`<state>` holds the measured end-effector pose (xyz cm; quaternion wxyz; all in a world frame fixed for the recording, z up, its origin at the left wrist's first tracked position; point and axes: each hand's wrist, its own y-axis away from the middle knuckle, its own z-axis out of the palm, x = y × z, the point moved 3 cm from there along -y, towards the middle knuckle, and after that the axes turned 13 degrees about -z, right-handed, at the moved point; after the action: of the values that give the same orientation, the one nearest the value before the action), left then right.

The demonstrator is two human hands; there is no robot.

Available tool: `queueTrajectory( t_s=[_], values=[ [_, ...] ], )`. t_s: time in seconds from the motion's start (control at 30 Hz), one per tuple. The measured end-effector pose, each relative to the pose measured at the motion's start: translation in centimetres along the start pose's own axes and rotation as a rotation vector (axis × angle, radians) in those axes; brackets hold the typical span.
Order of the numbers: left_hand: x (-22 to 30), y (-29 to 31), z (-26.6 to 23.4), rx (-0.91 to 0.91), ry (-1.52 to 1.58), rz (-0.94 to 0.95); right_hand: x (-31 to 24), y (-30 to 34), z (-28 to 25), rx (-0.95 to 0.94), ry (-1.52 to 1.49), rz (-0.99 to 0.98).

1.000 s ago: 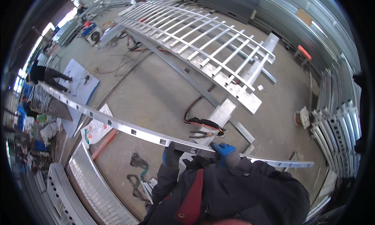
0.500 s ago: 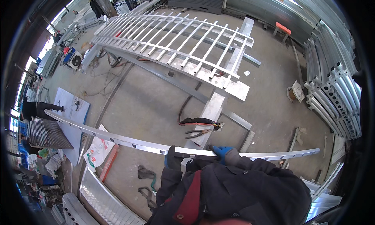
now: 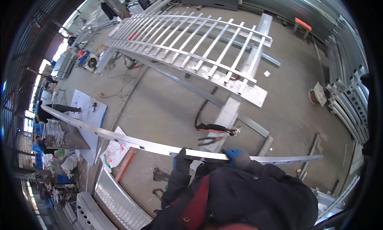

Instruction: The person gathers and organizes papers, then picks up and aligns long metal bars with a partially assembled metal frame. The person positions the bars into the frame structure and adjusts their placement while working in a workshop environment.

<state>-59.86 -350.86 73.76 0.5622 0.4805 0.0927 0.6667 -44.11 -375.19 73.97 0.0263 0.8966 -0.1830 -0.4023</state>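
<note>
Before you, the grey floor (image 3: pixel 159 94) carries a white sack (image 3: pixel 114 153) just beside a red bar (image 3: pixel 126 164), a pale sheet (image 3: pixel 88 96) toward its left edge, and an orange-topped stool (image 3: pixel 303 24) near its far edge.

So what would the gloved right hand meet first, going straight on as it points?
Past the long silver metal bar it grips, the right hand would probably meet the dark-handled pliers, though depth is unclear.

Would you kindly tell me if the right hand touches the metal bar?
Touching: in the head view, the right hand wraps over the metal bar.
</note>
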Motion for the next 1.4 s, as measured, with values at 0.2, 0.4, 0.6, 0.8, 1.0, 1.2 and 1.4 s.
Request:
queueTrajectory(
  t_s=[0.2,0.4,0.6,0.8,1.0,1.2,1.4],
  values=[
    [0.9,-0.4,0.1,0.024,0.0,-0.002,-0.1,-0.9,0.1,0.037,-0.008,-0.019],
    [1.7,-0.2,-1.8,0.045,-0.066,-0.05,-0.7,-1.7,1.8,0.022,0.04,-0.001],
    [2.4,0.0,-2.8,0.071,-0.109,0.018,-1.9,-1.5,2.9,0.065,0.018,0.039],
    [2.2,-0.1,-3.7,-0.032,-0.174,0.027,-4.1,1.8,3.6,0.237,0.198,0.076],
    [-0.6,-1.0,-2.4,-0.148,-0.234,-0.029,-3.2,6.7,4.4,0.396,0.339,0.219],
    [-2.0,-0.6,1.8,-0.122,-0.27,-0.048,-0.4,9.8,3.2,0.452,0.247,0.241],
    [-6.0,-1.0,9.7,-0.1,-0.298,-0.027,5.1,13.1,-1.8,0.43,0.112,0.222]
  ],
)
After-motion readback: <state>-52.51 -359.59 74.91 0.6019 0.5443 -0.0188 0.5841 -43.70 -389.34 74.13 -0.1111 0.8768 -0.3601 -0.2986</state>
